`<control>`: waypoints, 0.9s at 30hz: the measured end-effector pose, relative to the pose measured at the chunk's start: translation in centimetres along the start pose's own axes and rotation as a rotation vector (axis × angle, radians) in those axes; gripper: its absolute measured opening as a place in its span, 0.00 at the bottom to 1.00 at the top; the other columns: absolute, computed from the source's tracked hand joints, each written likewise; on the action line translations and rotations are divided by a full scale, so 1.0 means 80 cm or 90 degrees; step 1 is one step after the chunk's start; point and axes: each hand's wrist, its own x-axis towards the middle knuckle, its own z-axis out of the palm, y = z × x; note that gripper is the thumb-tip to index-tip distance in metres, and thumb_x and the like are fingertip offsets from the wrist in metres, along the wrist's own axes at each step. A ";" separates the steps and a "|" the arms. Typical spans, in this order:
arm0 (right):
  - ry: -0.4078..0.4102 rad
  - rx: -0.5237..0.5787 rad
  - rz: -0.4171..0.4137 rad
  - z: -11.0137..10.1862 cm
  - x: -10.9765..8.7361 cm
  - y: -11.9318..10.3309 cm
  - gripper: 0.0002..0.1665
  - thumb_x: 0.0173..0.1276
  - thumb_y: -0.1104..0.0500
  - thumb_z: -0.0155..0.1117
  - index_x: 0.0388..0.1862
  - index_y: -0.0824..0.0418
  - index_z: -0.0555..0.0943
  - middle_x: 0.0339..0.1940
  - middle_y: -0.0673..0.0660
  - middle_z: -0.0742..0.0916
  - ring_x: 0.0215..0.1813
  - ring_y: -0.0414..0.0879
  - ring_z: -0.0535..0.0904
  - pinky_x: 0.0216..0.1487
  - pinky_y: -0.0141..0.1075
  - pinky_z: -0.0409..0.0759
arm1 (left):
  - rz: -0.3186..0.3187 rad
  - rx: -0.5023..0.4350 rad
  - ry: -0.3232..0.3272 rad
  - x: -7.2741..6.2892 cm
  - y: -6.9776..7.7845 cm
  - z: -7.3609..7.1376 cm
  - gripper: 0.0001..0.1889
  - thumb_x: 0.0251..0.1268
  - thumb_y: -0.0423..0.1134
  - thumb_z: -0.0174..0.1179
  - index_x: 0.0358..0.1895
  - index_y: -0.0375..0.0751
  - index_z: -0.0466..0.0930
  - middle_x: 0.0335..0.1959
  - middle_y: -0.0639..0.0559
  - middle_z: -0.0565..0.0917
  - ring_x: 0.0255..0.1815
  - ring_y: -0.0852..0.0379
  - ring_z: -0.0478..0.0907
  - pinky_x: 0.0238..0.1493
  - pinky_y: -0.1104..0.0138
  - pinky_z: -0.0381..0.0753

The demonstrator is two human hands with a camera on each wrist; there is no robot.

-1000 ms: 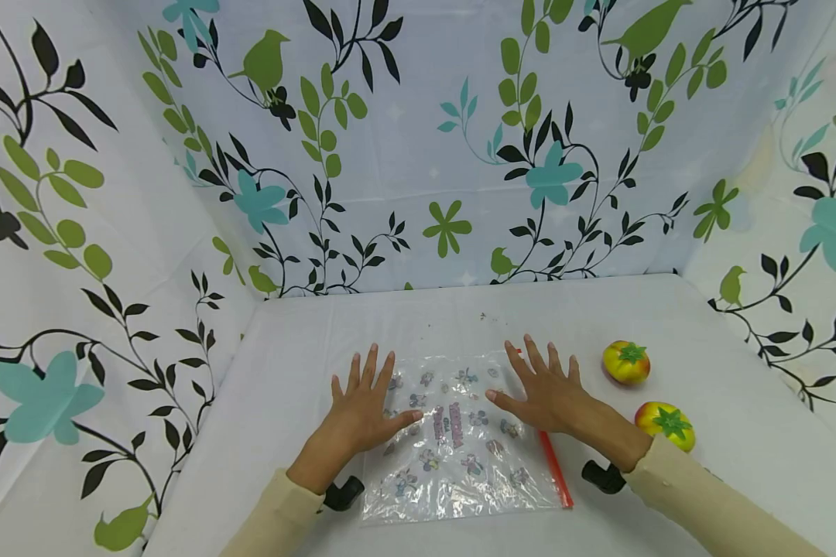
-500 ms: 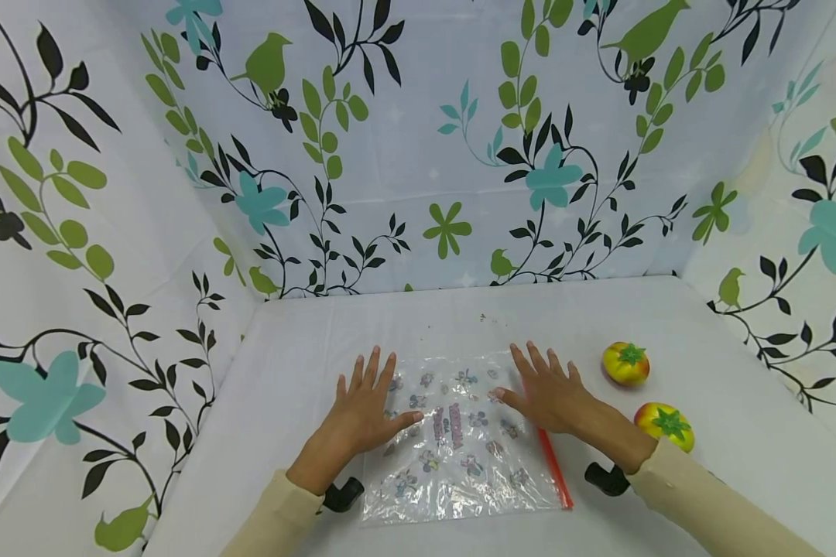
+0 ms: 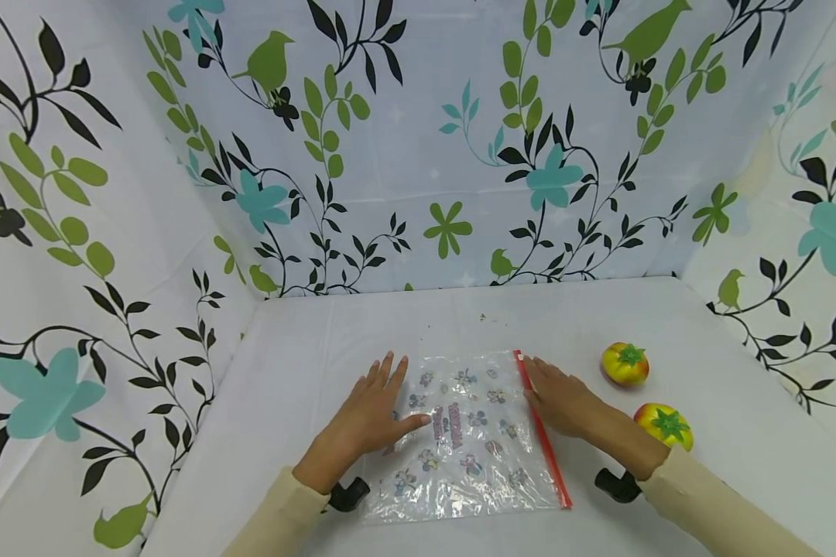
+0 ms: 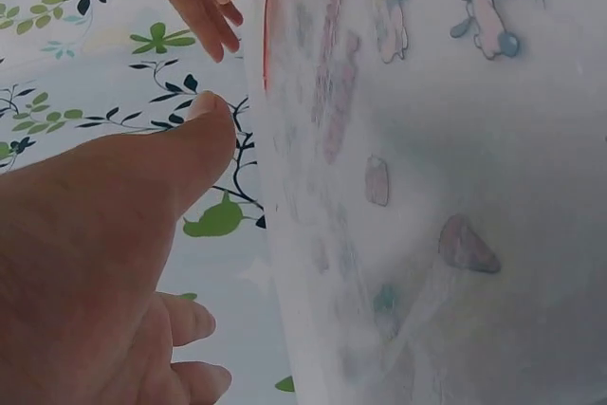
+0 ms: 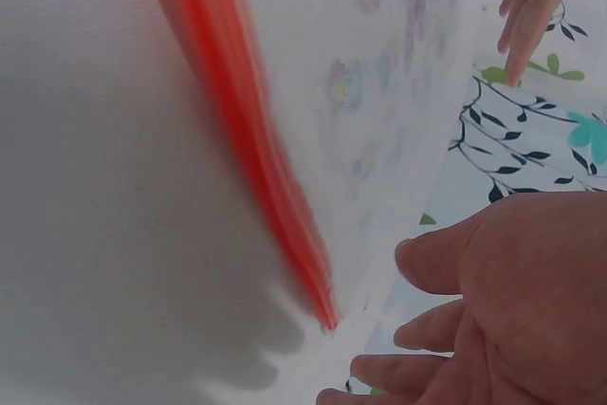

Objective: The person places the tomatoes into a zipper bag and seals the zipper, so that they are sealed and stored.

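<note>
A clear plastic zip bag point(image 3: 460, 464) printed with small cartoon figures lies flat on the white table, its red zip strip point(image 3: 545, 441) along the right side. Over the bag's left edge is my left hand point(image 3: 369, 414), fingers straight and thumb stretched across the print; it holds nothing. My right hand point(image 3: 564, 398) is beside the upper part of the red strip, holding nothing. In the right wrist view the right fingers point(image 5: 432, 329) look relaxed and apart from the strip point(image 5: 256, 154). The left wrist view shows the left thumb point(image 4: 204, 144) raised near the bag point(image 4: 427, 187).
Two yellow-red toy fruits with green tops, the farther fruit point(image 3: 625, 364) and the nearer fruit point(image 3: 664, 425), sit right of the bag. The nearer one is close to my right forearm. A patterned cloth point(image 3: 418, 139) stands behind and at both sides of the table point(image 3: 306, 333).
My right hand has shifted right and drawn its spread fingers together, off the print and to the red strip. My left hand has moved slightly right. Bag and fruits stay put.
</note>
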 end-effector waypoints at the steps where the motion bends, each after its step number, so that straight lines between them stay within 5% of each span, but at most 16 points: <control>1: -0.003 -0.005 -0.003 0.000 -0.002 0.002 0.40 0.81 0.56 0.59 0.83 0.71 0.59 0.80 0.75 0.68 0.79 0.73 0.65 0.72 0.69 0.68 | 0.000 -0.002 -0.003 0.001 0.002 0.001 0.57 0.66 0.70 0.64 0.87 0.41 0.48 0.88 0.37 0.46 0.87 0.33 0.46 0.83 0.40 0.51; 27: -0.051 0.037 -0.015 0.025 -0.031 0.027 0.38 0.78 0.55 0.63 0.83 0.61 0.65 0.83 0.72 0.64 0.83 0.76 0.53 0.73 0.80 0.48 | 0.068 -0.005 -0.107 0.014 0.041 0.025 0.52 0.70 0.67 0.62 0.87 0.44 0.50 0.88 0.40 0.47 0.87 0.37 0.47 0.82 0.41 0.56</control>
